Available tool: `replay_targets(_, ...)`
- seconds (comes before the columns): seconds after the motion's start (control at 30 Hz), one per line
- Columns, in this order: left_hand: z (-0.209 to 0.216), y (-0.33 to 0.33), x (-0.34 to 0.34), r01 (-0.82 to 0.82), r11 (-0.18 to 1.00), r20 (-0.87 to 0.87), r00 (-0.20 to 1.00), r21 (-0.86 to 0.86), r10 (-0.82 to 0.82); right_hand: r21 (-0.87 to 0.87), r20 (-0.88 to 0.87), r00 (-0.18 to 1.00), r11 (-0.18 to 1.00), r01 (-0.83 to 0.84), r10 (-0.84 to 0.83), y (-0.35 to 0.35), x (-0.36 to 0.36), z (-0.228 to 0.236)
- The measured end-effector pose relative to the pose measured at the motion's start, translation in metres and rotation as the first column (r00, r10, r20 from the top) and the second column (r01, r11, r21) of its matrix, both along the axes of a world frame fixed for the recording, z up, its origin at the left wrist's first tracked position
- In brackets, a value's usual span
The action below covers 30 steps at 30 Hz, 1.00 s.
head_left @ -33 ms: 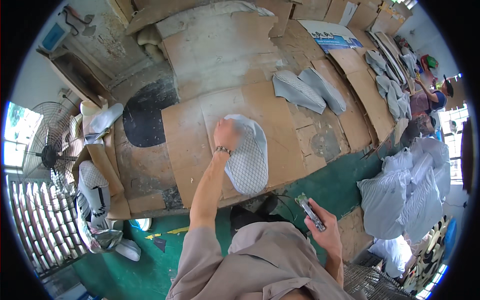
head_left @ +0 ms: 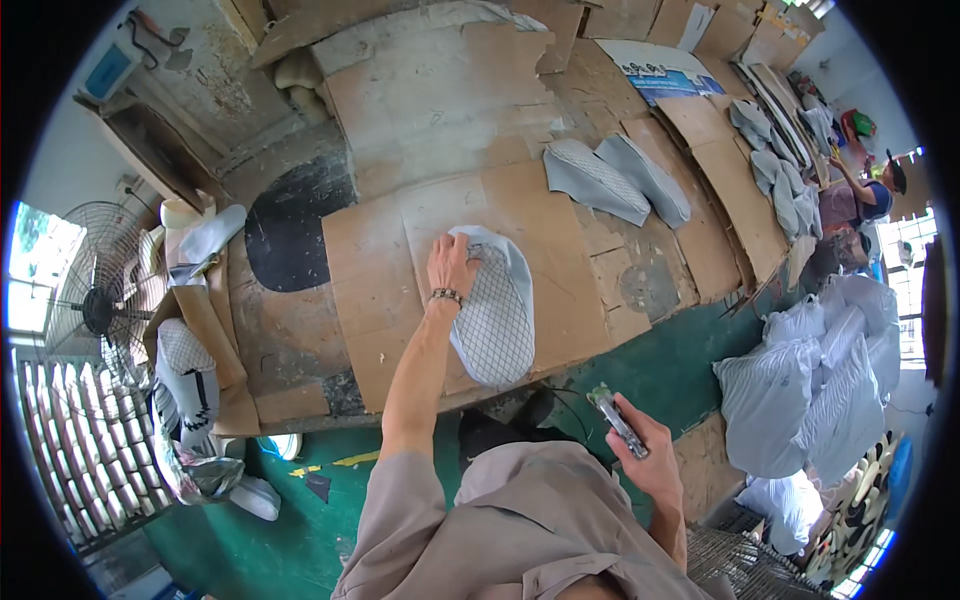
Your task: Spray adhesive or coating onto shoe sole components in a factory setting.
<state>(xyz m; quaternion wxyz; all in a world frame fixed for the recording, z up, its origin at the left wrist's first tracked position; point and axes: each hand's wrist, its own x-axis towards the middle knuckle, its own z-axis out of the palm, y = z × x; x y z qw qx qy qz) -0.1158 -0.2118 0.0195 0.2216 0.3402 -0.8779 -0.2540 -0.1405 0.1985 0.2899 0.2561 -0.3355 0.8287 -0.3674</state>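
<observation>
A grey fabric cover (head_left: 497, 325) with a quilted diamond pattern and a plain pale border lies on cardboard in front of me. My left hand (head_left: 452, 264) rests at its upper left edge, fingers apart and touching the fabric. In my right hand (head_left: 648, 452), low on the right and away from the table, is a small silvery hand tool (head_left: 622, 428) with a greenish tip. The fingers are wrapped around it; its exact kind is unclear. Two similar grey pieces (head_left: 600, 180) lie farther back to the right.
Cardboard sheets (head_left: 370, 300) cover the table, with a black patch (head_left: 300, 225) on the left. A wire fan (head_left: 98, 310) stands far left. Stuffed white sacks (head_left: 810, 380) sit on the green floor (head_left: 640, 370) at right. Another person (head_left: 868, 195) works at the far right.
The left hand's fingers, blurred before, now show clearly and sit spread at the cover's edge. Everything else, including the right hand and its tool, looks nearly the same.
</observation>
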Motion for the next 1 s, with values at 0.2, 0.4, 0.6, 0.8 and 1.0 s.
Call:
replay_targets(0.2, 0.009, 0.072, 0.013, -0.091, 0.985, 0.019, 0.995, -0.148, 0.094, -0.05, -0.025, 0.998, 0.997, -0.052, 0.05, 0.01, -0.004, 0.015)
replay_targets(0.4, -0.023, 0.148, 0.051, 0.098, 0.994, 0.297, 0.952, -0.052, -0.078, -0.061, -0.015, 0.996, 0.994, -0.09, 0.089, 0.009, 0.004, 0.059)
replay_targets(0.6, -0.018, 0.151, 0.054, 0.101, 0.995, 0.274, 0.957, 0.004, -0.098, -0.044, -0.05, 0.99, 0.99, -0.137, 0.135, 0.001, 0.008, 0.087)
replay_targets(0.8, -0.003, 0.217, 0.064, 0.233, 0.972, 0.33, 0.919, -0.013, -0.216, 0.006, -0.052, 0.983, 0.984, -0.176, 0.176, 0.001, 0.008, 0.107)
replay_targets(1.0, -0.004, 0.22, 0.061, 0.263, 0.961, 0.364, 0.906, -0.084, -0.216, 0.069, -0.078, 0.957, 0.96, -0.273, 0.278, -0.006, 0.016, 0.134)
